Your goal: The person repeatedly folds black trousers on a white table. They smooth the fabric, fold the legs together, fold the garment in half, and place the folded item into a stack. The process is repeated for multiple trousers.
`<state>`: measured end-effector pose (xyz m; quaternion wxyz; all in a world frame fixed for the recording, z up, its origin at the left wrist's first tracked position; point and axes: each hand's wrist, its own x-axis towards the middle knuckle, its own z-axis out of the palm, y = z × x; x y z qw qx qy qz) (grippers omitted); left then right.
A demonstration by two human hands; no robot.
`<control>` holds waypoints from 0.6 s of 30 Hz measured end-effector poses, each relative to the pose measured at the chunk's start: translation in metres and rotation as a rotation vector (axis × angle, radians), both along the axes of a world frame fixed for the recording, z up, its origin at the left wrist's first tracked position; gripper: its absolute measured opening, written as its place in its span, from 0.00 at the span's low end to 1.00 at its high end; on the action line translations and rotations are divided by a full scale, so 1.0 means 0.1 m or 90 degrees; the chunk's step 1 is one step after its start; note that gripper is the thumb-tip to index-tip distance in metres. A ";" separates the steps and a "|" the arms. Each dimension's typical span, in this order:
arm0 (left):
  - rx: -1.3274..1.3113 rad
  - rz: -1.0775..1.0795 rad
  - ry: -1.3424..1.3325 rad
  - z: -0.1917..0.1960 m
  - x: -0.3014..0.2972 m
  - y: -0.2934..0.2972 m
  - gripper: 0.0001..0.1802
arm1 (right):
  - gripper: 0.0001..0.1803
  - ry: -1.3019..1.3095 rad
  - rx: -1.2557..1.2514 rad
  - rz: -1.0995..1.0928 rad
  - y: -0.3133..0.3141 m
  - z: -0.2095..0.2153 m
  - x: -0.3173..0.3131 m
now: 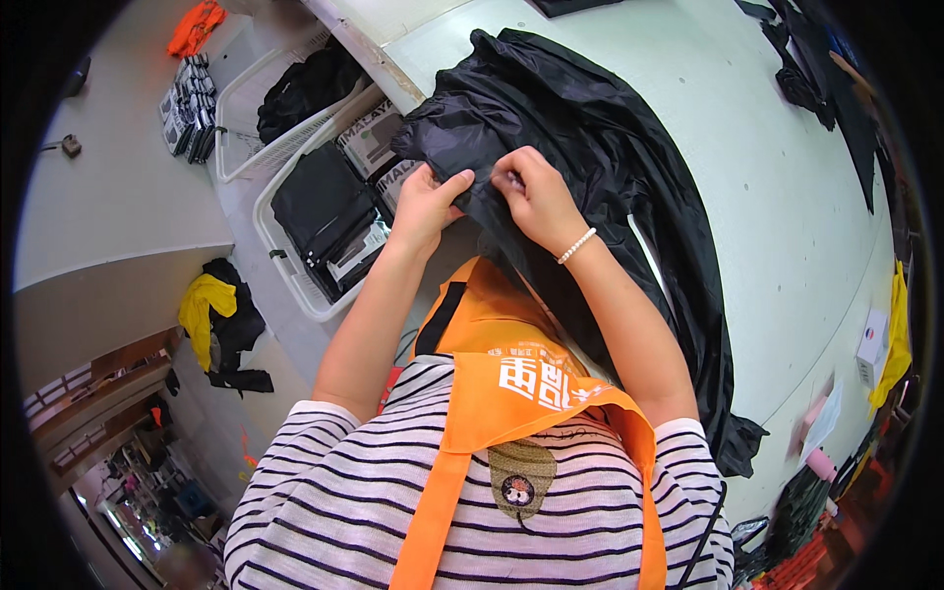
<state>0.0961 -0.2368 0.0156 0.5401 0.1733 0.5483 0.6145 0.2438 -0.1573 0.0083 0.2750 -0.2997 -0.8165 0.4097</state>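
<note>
Glossy black fabric (590, 128) (softly crumpled)

A big, pale desk (787, 275) fills much of the right side. The floor (280, 379) is grey. Far off at the lower left, bright white light (128, 541) shines in a dark, messy part of the room (147, 492).

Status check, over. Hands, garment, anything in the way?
Left hand pinching black garment. Right hand closed against it, exact grip unclear. Garment bunched across table. White basket near left forearm, not between hands.
</note>
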 end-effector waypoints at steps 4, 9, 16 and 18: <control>0.014 0.012 0.013 -0.06 0.01 0.04 0.14 | 0.03 0.006 -0.031 -0.023 -0.05 0.00 0.01; 0.032 0.027 0.014 -0.01 0.00 0.04 0.14 | 0.03 0.097 -0.043 0.070 0.01 0.12 0.19; 0.019 0.013 -0.053 0.19 0.06 0.05 0.16 | 0.10 0.168 -0.176 -0.137 -0.02 0.17 0.21; 0.030 0.014 -0.032 0.24 0.09 0.05 0.15 | 0.11 0.146 -0.156 -0.169 -0.14 0.19 0.30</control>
